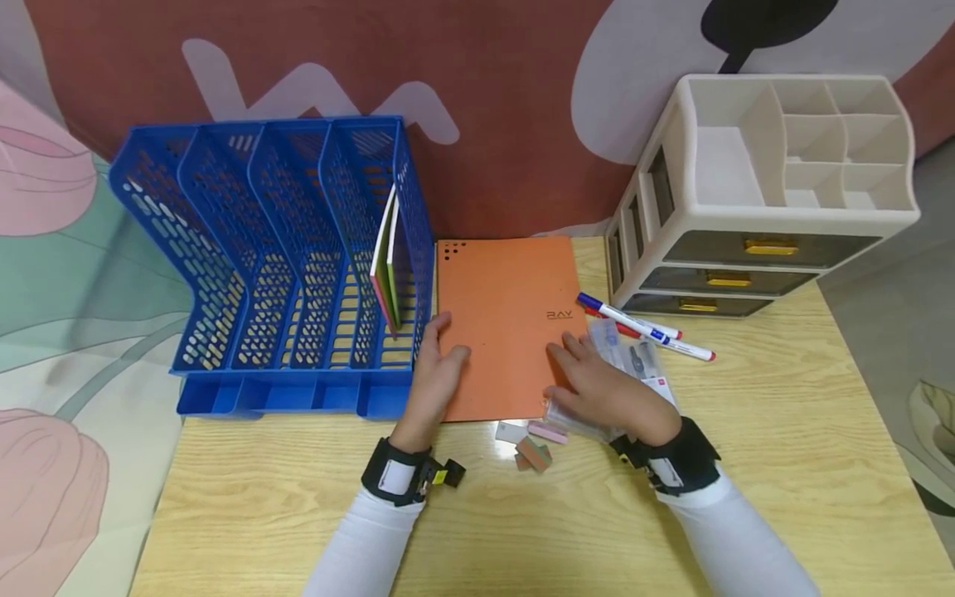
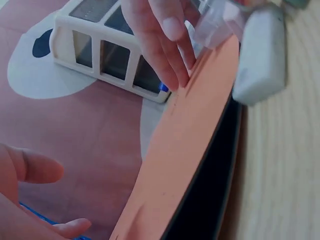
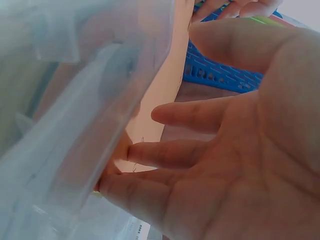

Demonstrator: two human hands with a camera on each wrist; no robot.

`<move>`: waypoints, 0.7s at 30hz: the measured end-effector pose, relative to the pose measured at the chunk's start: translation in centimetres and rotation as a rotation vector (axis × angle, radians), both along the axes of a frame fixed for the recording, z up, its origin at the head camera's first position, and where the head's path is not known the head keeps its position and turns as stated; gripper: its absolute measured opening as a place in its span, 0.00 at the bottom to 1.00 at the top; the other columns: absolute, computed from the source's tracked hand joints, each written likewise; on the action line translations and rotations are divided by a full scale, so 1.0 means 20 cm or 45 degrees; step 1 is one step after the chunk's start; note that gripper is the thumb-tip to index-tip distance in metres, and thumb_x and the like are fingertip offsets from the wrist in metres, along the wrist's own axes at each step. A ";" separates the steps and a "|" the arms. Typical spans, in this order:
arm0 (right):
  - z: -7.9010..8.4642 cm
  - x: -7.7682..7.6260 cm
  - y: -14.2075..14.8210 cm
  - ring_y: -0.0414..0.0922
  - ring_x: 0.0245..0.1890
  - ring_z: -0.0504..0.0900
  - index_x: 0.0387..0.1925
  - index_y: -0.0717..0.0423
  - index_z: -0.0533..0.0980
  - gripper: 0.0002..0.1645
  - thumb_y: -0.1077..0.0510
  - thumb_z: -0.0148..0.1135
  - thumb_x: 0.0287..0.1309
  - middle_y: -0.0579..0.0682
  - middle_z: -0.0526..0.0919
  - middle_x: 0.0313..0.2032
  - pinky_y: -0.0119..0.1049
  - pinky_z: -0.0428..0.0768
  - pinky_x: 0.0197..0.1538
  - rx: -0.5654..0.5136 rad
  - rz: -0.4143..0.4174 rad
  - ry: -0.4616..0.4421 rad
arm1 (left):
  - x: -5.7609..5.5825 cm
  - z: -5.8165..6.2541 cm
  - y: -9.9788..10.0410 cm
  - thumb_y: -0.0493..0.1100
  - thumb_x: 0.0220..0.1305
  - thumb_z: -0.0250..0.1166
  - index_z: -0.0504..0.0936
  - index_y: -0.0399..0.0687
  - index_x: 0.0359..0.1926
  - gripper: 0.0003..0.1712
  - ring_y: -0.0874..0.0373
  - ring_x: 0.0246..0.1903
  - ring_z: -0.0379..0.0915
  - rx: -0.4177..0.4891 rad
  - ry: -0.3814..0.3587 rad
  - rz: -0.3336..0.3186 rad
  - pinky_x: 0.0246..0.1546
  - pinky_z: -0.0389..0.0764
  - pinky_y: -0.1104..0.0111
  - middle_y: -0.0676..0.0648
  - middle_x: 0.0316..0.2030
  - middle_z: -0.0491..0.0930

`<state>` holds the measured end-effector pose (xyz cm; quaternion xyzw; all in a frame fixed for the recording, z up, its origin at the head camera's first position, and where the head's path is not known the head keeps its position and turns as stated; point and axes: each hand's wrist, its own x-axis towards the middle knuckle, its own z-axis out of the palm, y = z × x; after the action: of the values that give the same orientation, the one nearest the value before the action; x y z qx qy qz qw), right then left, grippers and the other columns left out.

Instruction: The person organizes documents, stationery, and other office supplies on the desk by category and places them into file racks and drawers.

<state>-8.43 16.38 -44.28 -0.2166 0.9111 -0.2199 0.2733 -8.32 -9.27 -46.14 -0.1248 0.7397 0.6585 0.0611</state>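
Observation:
An orange folder printed "RAY" lies on the table. The left wrist view shows dark inside its parted front edge. My left hand is at the folder's left edge, thumb and fingers spread, with no object gripped. Over on the right side, my right hand has its fingers extended, fingertips at the folder's right edge. A clear plastic case stands close to that palm in the right wrist view. Part of the clear plastic shows beneath the hand from above. A white eraser lies by the folder's front edge.
A blue file rack at left holds thin booklets. At back right stands a white drawer organizer. Markers lie before it, beside more clear packaging. Several small blocks sit in front of the folder.

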 end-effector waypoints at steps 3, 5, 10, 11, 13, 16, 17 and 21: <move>0.00 0.00 0.01 0.74 0.78 0.43 0.79 0.66 0.54 0.43 0.47 0.55 0.76 0.73 0.46 0.79 0.69 0.57 0.75 -0.020 -0.007 -0.007 | 0.00 0.02 0.00 0.31 0.63 0.57 0.61 0.38 0.76 0.39 0.47 0.76 0.50 0.074 0.016 0.013 0.78 0.53 0.48 0.40 0.77 0.59; 0.00 0.00 0.01 0.73 0.79 0.43 0.79 0.65 0.54 0.43 0.47 0.55 0.76 0.73 0.45 0.79 0.69 0.57 0.75 -0.035 -0.015 -0.017 | 0.00 0.03 0.00 0.30 0.63 0.56 0.61 0.37 0.76 0.39 0.48 0.76 0.50 0.098 0.032 0.018 0.78 0.53 0.48 0.40 0.77 0.58; 0.00 -0.01 0.02 0.71 0.79 0.44 0.79 0.64 0.54 0.43 0.46 0.56 0.76 0.71 0.46 0.80 0.68 0.58 0.75 -0.071 -0.025 -0.023 | 0.01 0.09 0.01 0.28 0.63 0.56 0.64 0.36 0.74 0.37 0.48 0.76 0.51 0.125 0.104 0.034 0.77 0.55 0.49 0.40 0.76 0.61; 0.00 -0.01 0.02 0.71 0.80 0.44 0.79 0.64 0.54 0.43 0.47 0.56 0.76 0.71 0.46 0.80 0.68 0.59 0.75 -0.081 -0.027 -0.017 | 0.01 0.10 0.01 0.27 0.62 0.56 0.64 0.35 0.73 0.36 0.48 0.76 0.51 0.138 0.123 0.037 0.77 0.56 0.49 0.39 0.75 0.61; 0.00 -0.01 0.03 0.69 0.80 0.46 0.79 0.63 0.55 0.43 0.47 0.56 0.75 0.71 0.48 0.80 0.67 0.59 0.75 -0.104 -0.032 -0.002 | 0.01 0.13 0.01 0.26 0.62 0.55 0.65 0.35 0.72 0.36 0.49 0.78 0.50 0.166 0.155 0.049 0.78 0.56 0.50 0.39 0.76 0.60; 0.00 -0.01 0.05 0.68 0.80 0.49 0.79 0.63 0.55 0.43 0.47 0.57 0.74 0.69 0.49 0.80 0.66 0.59 0.76 -0.137 -0.051 0.008 | 0.01 0.17 0.02 0.25 0.62 0.54 0.66 0.35 0.72 0.35 0.50 0.80 0.46 0.202 0.182 0.078 0.80 0.52 0.52 0.39 0.78 0.56; 0.00 -0.02 0.05 0.67 0.80 0.49 0.79 0.63 0.56 0.43 0.48 0.58 0.74 0.69 0.50 0.80 0.66 0.59 0.76 -0.145 -0.058 0.012 | 0.01 0.18 0.02 0.25 0.62 0.54 0.66 0.35 0.72 0.35 0.50 0.81 0.45 0.209 0.187 0.086 0.81 0.50 0.52 0.38 0.79 0.55; 0.00 -0.02 0.07 0.67 0.80 0.51 0.78 0.63 0.57 0.43 0.49 0.59 0.73 0.68 0.52 0.79 0.65 0.60 0.76 -0.167 -0.072 0.015 | 0.01 0.20 0.03 0.25 0.63 0.54 0.66 0.37 0.72 0.35 0.48 0.79 0.49 0.215 0.176 0.109 0.80 0.51 0.51 0.39 0.79 0.56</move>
<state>-8.74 17.79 -44.33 -0.2093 0.9021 -0.2854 0.2470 -8.02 -8.61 -42.19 -0.1050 0.6780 0.7275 -0.0078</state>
